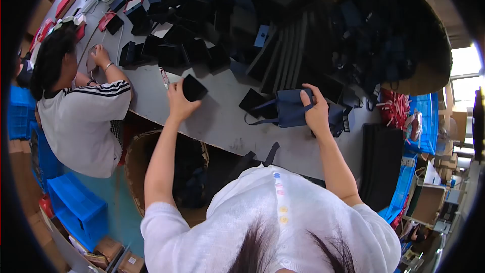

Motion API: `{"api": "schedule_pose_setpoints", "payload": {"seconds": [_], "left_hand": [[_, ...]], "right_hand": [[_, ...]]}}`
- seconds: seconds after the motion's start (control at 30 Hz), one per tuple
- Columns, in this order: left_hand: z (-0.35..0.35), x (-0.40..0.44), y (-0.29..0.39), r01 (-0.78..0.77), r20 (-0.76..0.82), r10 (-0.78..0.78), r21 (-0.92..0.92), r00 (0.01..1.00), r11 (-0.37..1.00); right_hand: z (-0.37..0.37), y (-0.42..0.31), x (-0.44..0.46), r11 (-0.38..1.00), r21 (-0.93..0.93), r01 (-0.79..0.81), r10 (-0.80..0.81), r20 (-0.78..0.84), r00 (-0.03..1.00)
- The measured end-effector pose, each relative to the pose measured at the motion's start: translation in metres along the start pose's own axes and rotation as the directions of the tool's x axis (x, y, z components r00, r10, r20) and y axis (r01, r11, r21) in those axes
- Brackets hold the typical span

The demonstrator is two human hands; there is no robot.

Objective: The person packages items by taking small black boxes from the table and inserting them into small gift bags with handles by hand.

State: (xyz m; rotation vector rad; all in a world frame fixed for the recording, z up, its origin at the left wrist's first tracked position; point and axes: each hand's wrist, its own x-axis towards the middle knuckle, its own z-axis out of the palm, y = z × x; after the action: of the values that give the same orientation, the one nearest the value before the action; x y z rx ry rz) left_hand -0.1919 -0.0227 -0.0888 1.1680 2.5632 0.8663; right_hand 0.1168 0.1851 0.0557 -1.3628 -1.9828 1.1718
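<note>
Bag [294, 108] is gripped at its right edge by the right hand [316, 110], its handles [268, 104] pointed left over the worktop [217, 121]; left of the bag, a box [194, 88] is held in the left hand [181, 102].

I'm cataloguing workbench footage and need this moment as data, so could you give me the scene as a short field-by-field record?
Left hand: holds a small black box
Right hand: grips a dark blue bag with strap handles
Surface: grey tabletop
Beyond left hand: cluster of black boxes
Co-worker: person in a white shirt with black-striped sleeves, at left
Lower left: blue plastic crate
</note>
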Motion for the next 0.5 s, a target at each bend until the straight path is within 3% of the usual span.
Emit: {"api": "schedule_pose_setpoints", "payload": {"seconds": [0.03, 0.1, 0.13, 0.17, 0.23, 0.27, 0.3, 0.37, 0.5], "left_hand": [[-0.012, -0.005, 0.031, -0.038, -0.024, 0.033, -0.228, 0.999, 0.973], [-0.045, -0.024, 0.099, -0.175, -0.027, 0.18, -0.415, 0.983, 0.893], [-0.057, -0.033, 0.124, -0.209, -0.016, 0.228, -0.468, 0.974, 0.859], [-0.064, -0.04, 0.143, -0.241, -0.012, 0.274, -0.517, 0.962, 0.822], [-0.064, -0.047, 0.165, -0.276, -0.023, 0.313, -0.538, 0.949, 0.796], [-0.061, -0.049, 0.17, -0.281, 0.003, 0.333, -0.527, 0.943, 0.802], [-0.059, -0.053, 0.176, -0.284, -0.001, 0.332, -0.521, 0.943, 0.805], [-0.055, -0.057, 0.191, -0.28, 0.044, 0.359, -0.538, 0.932, 0.795], [-0.041, -0.06, 0.202, -0.264, 0.122, 0.367, -0.494, 0.922, 0.829]], "right_hand": [[-0.001, 0.0, 0.0, 1.0, 0.004, -0.016, 0.016, -0.009, 1.0], [-0.003, -0.005, -0.007, 0.993, -0.116, 0.004, -0.008, -0.03, 1.0], [-0.001, -0.002, -0.009, 0.958, -0.261, 0.118, -0.142, -0.077, 0.987], [-0.001, -0.002, -0.01, 0.959, -0.256, 0.122, -0.144, -0.069, 0.987], [-0.003, -0.003, -0.009, 0.986, -0.107, 0.129, -0.133, -0.036, 0.99], [-0.004, 0.005, -0.002, 0.997, 0.075, 0.004, -0.006, 0.03, 1.0], [-0.005, 0.005, -0.002, 0.997, 0.081, 0.009, -0.011, 0.033, 0.999], [-0.006, 0.002, 0.0, 0.9, 0.392, -0.192, 0.137, 0.163, 0.977], [-0.006, -0.001, -0.006, 0.786, 0.493, -0.372, 0.251, 0.295, 0.922]]}}
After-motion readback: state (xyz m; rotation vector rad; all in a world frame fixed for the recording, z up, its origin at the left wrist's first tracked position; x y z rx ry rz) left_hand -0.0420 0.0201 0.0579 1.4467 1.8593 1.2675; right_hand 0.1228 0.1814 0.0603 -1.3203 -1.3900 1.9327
